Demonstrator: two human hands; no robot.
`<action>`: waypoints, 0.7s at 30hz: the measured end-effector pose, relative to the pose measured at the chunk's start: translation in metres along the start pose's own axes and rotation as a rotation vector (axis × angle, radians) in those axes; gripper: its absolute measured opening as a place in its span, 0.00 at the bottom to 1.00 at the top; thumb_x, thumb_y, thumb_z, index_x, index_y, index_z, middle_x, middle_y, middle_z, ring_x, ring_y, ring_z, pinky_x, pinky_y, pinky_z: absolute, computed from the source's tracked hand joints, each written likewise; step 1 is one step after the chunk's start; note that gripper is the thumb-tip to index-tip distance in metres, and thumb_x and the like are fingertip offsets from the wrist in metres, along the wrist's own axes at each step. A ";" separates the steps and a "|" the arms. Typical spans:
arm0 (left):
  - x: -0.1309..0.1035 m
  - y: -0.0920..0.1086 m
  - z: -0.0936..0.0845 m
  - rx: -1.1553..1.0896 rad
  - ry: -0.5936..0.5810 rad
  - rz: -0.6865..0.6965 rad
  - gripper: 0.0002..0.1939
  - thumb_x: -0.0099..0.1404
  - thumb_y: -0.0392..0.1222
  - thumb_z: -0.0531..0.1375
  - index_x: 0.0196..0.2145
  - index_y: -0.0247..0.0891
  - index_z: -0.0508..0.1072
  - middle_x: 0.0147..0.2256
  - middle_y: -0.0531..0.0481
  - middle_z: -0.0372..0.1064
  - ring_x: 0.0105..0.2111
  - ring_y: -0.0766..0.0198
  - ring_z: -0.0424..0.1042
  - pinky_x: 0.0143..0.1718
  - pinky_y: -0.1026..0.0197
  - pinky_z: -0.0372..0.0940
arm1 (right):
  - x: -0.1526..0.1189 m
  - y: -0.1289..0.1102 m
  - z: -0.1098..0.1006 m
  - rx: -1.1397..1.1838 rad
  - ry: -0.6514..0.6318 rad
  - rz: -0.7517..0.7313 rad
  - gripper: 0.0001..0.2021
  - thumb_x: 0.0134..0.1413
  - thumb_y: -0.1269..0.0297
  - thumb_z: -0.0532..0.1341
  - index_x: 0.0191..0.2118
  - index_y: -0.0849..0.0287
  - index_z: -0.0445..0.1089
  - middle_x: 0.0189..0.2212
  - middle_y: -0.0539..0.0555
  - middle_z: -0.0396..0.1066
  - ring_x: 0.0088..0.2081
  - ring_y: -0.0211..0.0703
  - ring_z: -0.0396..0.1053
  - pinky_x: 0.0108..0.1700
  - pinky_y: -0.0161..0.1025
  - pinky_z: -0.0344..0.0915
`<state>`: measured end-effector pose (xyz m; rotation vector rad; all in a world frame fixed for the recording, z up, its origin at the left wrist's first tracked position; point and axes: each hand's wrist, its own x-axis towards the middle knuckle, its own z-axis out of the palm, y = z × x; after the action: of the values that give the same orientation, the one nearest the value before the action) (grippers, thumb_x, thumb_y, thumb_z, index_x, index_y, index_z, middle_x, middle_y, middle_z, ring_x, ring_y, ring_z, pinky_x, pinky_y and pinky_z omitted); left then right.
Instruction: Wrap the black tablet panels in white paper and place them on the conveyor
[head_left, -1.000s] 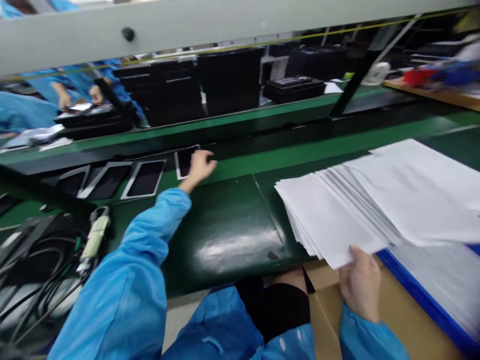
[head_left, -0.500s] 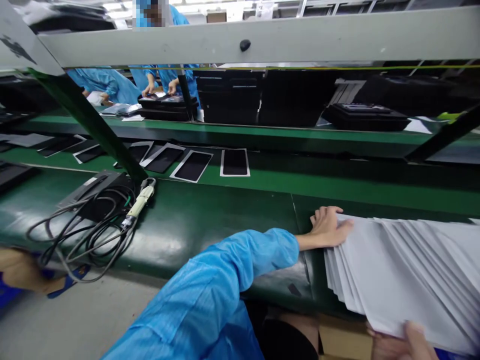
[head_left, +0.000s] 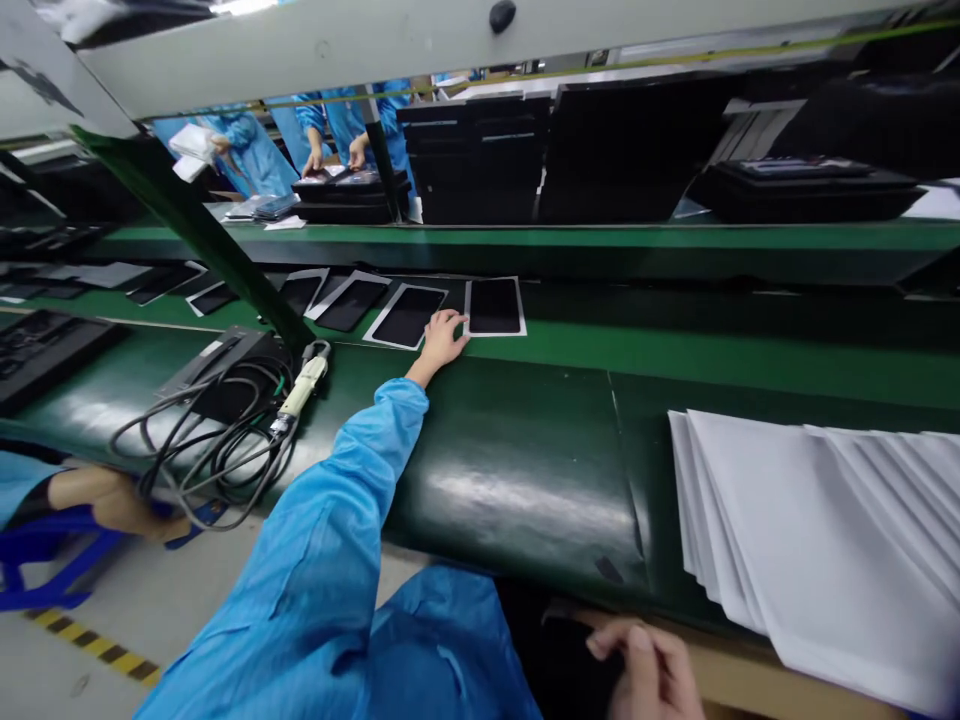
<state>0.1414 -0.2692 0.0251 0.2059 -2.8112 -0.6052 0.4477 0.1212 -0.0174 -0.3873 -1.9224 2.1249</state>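
My left hand (head_left: pixel 442 338) reaches over the bench to a row of flat dark panels. Its fingers are bent and a little apart, at the left edge of the rightmost dark panel on a white sheet (head_left: pixel 495 306). Close on its other side lies another dark panel with a white border (head_left: pixel 407 316). My right hand (head_left: pixel 651 672) hangs low at the bench's front edge, fingers loosely curled and apart, with nothing visible in it. Right of it lies a fanned stack of white flat sheets or sleeves (head_left: pixel 817 540), which neither hand touches.
A pale electric screwdriver (head_left: pixel 300 388) and coiled cables (head_left: pixel 202 440) lie on the left of the green bench (head_left: pixel 517 450). A slanted green post (head_left: pixel 202 240) and a grey beam (head_left: pixel 337 45) cross in front. Co-workers in blue (head_left: pixel 345 130) handle items behind.
My left hand has let go of the white stack and moved left and away to the dark panels. My right hand has left the stack and moved left.
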 end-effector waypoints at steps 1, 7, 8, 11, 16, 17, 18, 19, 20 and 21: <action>0.004 -0.005 0.000 0.007 -0.014 -0.011 0.16 0.70 0.39 0.63 0.55 0.39 0.76 0.62 0.37 0.66 0.64 0.43 0.60 0.63 0.40 0.60 | -0.002 -0.001 0.007 -0.047 -0.081 0.003 0.17 0.56 0.46 0.72 0.29 0.54 0.74 0.21 0.52 0.74 0.22 0.45 0.71 0.28 0.43 0.71; 0.022 0.008 0.018 0.008 -0.011 0.031 0.08 0.72 0.39 0.63 0.47 0.38 0.78 0.55 0.38 0.69 0.57 0.45 0.66 0.60 0.44 0.63 | 0.020 -0.015 0.044 -0.161 -0.373 0.041 0.23 0.60 0.41 0.69 0.28 0.57 0.75 0.22 0.54 0.75 0.21 0.41 0.70 0.24 0.37 0.71; 0.024 0.011 0.020 0.001 -0.015 0.058 0.09 0.71 0.39 0.63 0.48 0.38 0.77 0.56 0.38 0.69 0.57 0.45 0.67 0.59 0.44 0.64 | 0.024 -0.016 0.048 -0.169 -0.383 0.049 0.23 0.60 0.40 0.68 0.28 0.58 0.75 0.22 0.54 0.75 0.20 0.40 0.69 0.23 0.36 0.71; 0.028 0.016 0.025 -0.023 -0.078 0.156 0.07 0.72 0.38 0.62 0.46 0.39 0.77 0.54 0.40 0.70 0.57 0.46 0.67 0.59 0.44 0.64 | 0.031 -0.019 0.057 -0.196 -0.384 0.066 0.23 0.61 0.41 0.68 0.30 0.58 0.75 0.23 0.54 0.76 0.21 0.40 0.71 0.24 0.35 0.71; 0.033 0.026 0.030 -0.081 -0.098 0.188 0.06 0.74 0.35 0.58 0.38 0.37 0.74 0.51 0.39 0.69 0.56 0.46 0.66 0.60 0.45 0.63 | 0.044 -0.024 0.067 -0.180 -0.477 0.138 0.22 0.61 0.42 0.68 0.31 0.59 0.74 0.25 0.55 0.77 0.23 0.40 0.74 0.24 0.34 0.71; 0.033 0.030 0.030 -0.112 -0.062 0.187 0.06 0.74 0.34 0.57 0.39 0.37 0.73 0.52 0.38 0.69 0.56 0.47 0.66 0.61 0.45 0.63 | 0.050 -0.025 0.071 -0.151 -0.500 0.168 0.21 0.60 0.43 0.69 0.32 0.58 0.74 0.26 0.55 0.78 0.24 0.40 0.74 0.24 0.34 0.71; 0.031 0.033 0.031 -0.154 -0.010 0.187 0.06 0.74 0.33 0.55 0.39 0.38 0.72 0.52 0.39 0.69 0.56 0.49 0.66 0.61 0.47 0.63 | 0.056 -0.026 0.076 -0.109 -0.519 0.199 0.21 0.60 0.43 0.69 0.33 0.58 0.74 0.27 0.55 0.79 0.24 0.41 0.74 0.23 0.33 0.70; 0.028 0.038 0.032 -0.206 0.055 0.186 0.07 0.75 0.33 0.53 0.40 0.39 0.70 0.51 0.39 0.68 0.55 0.51 0.67 0.62 0.48 0.63 | 0.063 -0.027 0.082 -0.058 -0.535 0.232 0.20 0.59 0.43 0.70 0.35 0.58 0.73 0.29 0.54 0.79 0.24 0.41 0.75 0.22 0.33 0.69; 0.022 0.044 0.033 -0.269 0.128 0.189 0.08 0.76 0.33 0.51 0.41 0.40 0.69 0.51 0.39 0.68 0.55 0.53 0.67 0.62 0.49 0.64 | 0.071 -0.028 0.089 -0.001 -0.550 0.264 0.20 0.59 0.43 0.70 0.38 0.57 0.73 0.31 0.54 0.80 0.24 0.41 0.75 0.22 0.33 0.69; 0.015 0.050 0.034 -0.342 0.203 0.209 0.09 0.77 0.34 0.49 0.41 0.41 0.68 0.51 0.40 0.68 0.55 0.54 0.67 0.61 0.49 0.65 | 0.079 -0.028 0.098 0.057 -0.564 0.295 0.20 0.58 0.43 0.70 0.41 0.56 0.72 0.33 0.54 0.81 0.24 0.41 0.75 0.21 0.34 0.69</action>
<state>0.1135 -0.2133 0.0192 -0.0867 -2.4470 -0.9399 0.3393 0.0614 0.0175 -0.0571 -2.1904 2.6990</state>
